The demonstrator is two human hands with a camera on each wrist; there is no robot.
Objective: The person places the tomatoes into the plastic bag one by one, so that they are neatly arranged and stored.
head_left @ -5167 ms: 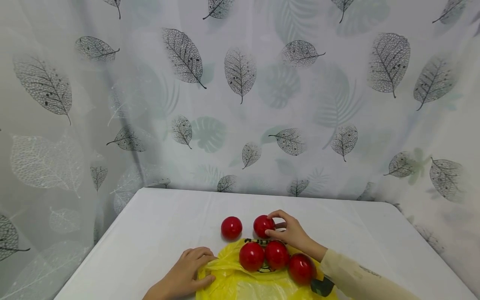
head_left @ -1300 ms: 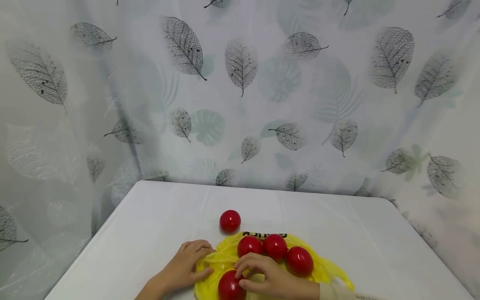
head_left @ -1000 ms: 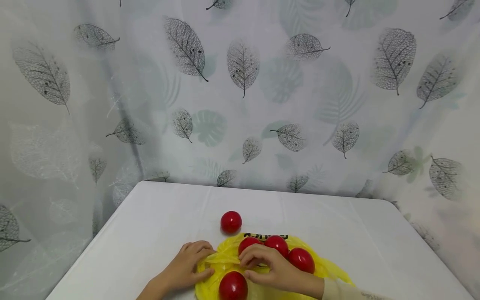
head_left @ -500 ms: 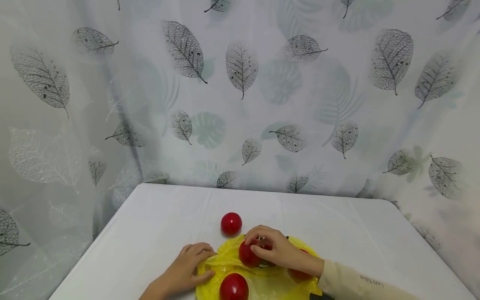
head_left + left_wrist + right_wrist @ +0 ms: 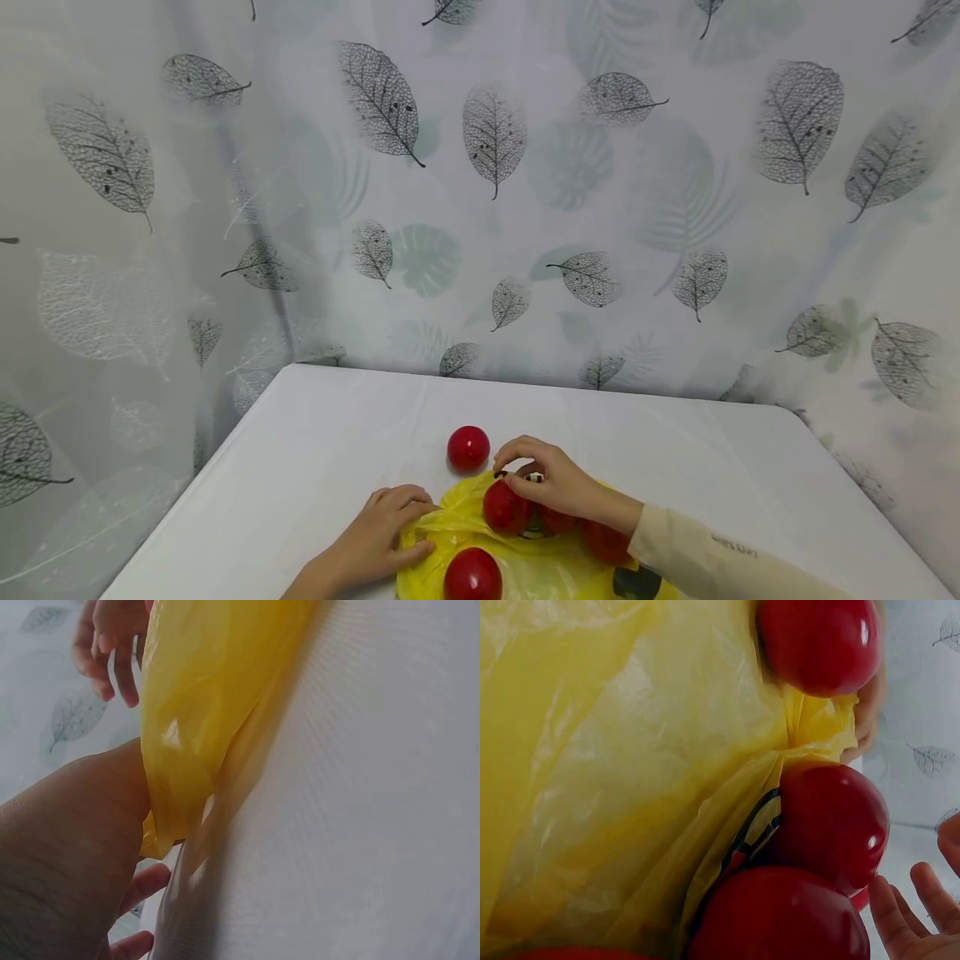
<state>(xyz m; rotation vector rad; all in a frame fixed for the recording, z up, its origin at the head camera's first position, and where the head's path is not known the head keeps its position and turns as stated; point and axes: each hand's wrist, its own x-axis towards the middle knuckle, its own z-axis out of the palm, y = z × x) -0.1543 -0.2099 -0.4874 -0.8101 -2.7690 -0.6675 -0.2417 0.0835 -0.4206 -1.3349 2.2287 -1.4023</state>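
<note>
My left hand (image 5: 382, 533) pinches the left edge of a crumpled yellow plastic bag (image 5: 450, 542); the bag passes between thumb and fingers in the left wrist view. On the bag lie several shiny red balls, one at the front left (image 5: 472, 575) and others in a row farther back. My right hand (image 5: 558, 483) hovers over that row with bent, spread fingers. Its thumb is close to the row's left ball (image 5: 507, 508); touching or not, I cannot tell. In the right wrist view its fingers (image 5: 889, 911) are apart with nothing between them. The right forearm partly covers the other balls.
Beyond the bag, one more red ball (image 5: 468, 449) rests on the white table (image 5: 360, 433). A pale leaf-printed curtain (image 5: 480, 233) hangs along the table's back and sides.
My right hand took a red ball from behind the bag, set it down on the bag's front left and let go. It then moved away toward the back row. My left hand stayed put.
</note>
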